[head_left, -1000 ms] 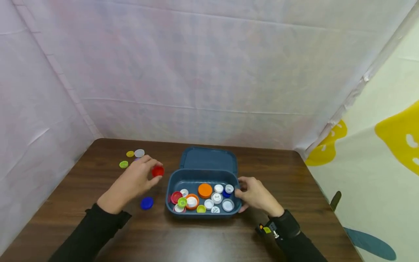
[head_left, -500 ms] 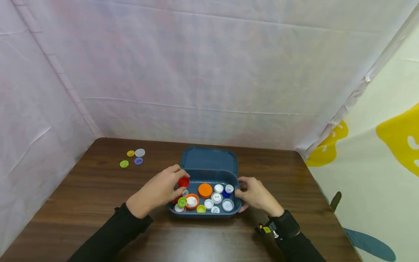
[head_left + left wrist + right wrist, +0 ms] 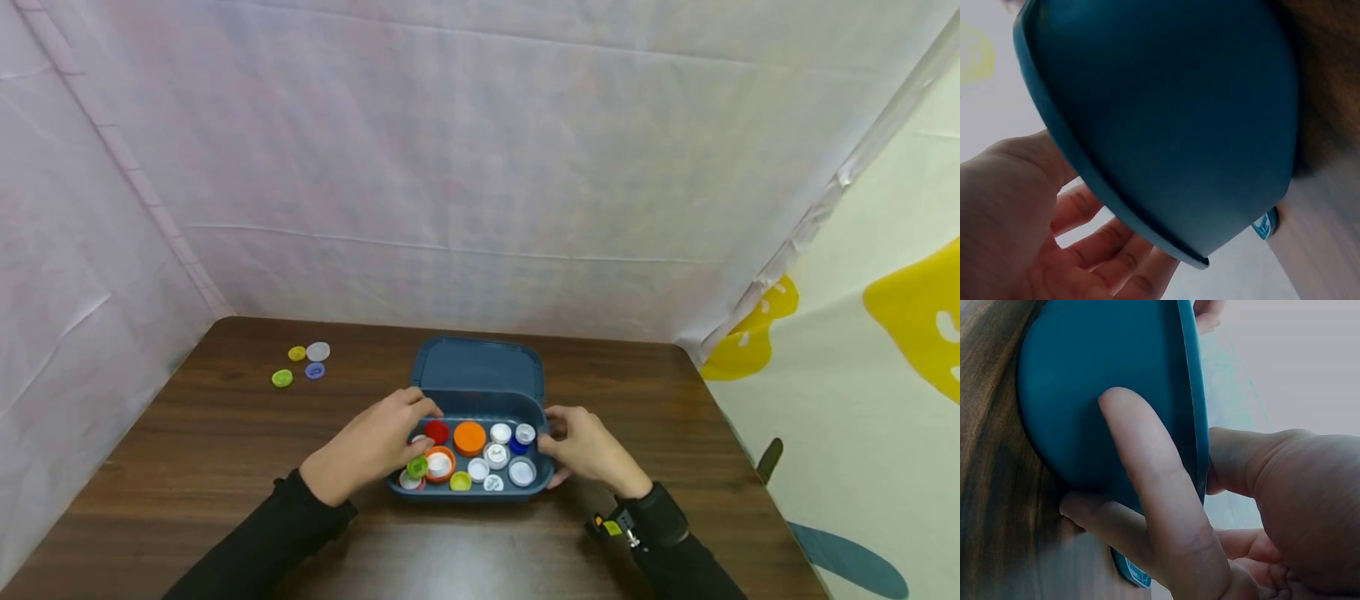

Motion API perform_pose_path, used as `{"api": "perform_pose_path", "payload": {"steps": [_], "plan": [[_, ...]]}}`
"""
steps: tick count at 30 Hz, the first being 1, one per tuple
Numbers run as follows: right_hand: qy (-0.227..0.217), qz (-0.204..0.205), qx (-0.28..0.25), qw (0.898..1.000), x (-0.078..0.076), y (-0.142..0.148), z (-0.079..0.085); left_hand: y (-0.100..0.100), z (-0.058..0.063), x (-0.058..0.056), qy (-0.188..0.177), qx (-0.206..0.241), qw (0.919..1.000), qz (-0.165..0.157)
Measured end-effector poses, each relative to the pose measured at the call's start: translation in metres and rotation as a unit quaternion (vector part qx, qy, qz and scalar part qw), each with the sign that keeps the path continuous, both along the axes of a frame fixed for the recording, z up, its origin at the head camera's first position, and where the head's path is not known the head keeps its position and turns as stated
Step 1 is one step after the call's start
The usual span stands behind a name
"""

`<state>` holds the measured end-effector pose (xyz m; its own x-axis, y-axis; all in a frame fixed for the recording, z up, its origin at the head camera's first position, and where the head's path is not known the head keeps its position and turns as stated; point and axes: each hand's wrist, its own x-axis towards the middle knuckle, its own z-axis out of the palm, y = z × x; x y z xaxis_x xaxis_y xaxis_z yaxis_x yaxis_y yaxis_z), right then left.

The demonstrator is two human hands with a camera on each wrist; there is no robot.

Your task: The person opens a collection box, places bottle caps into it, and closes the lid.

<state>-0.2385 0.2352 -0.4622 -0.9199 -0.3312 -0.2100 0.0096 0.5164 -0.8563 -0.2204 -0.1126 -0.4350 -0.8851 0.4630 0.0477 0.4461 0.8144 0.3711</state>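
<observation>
While gripping the lunch box (image 3: 495,407) by its right edge in right hand (image 3: 588,444), likely for steadiness, curves left hand (image 3: 375,442) around red cap (image 3: 437,431), unclear if pinching.

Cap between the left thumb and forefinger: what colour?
Red; the cap shows best in the head view.

A brown table (image 3: 420,575) stands before pale cloth walls (image 3: 465,150); a right-hand sheet (image 3: 847,433) bears yellow shapes (image 3: 909,300) and one blue oval (image 3: 851,558); soft sheen (image 3: 472,542) marks the table.
</observation>
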Motion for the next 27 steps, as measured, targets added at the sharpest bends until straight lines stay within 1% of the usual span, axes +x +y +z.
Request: {"api": "perform_pose_path", "payload": {"steps": [7,11,13,16,18,24,27], "plan": [[0.002,-0.002,-0.001,1.000,0.000,0.000,0.000,-0.009,0.002,-0.006,0.034,0.013,0.9993,0.012],[0.005,-0.004,0.001,1.000,0.001,0.000,0.000,-0.022,0.003,-0.013,0.054,0.031,0.9978,0.021],[0.006,-0.003,0.000,1.000,0.001,0.000,0.000,-0.032,0.003,-0.017,0.068,0.042,0.9963,0.032],[0.006,-0.002,-0.002,1.000,0.001,-0.001,-0.001,-0.049,0.002,-0.026,0.085,0.058,0.9929,0.059],[0.006,-0.001,-0.003,1.000,0.001,-0.001,0.000,-0.063,0.000,-0.032,0.087,0.062,0.9911,0.079],[0.006,-0.003,-0.002,1.000,0.001,-0.002,0.000,-0.111,-0.008,-0.049,0.068,0.049,0.9877,0.132],[0.007,-0.004,-0.003,1.000,0.002,-0.002,0.001,-0.135,-0.014,-0.057,0.057,0.044,0.9858,0.152]]}}
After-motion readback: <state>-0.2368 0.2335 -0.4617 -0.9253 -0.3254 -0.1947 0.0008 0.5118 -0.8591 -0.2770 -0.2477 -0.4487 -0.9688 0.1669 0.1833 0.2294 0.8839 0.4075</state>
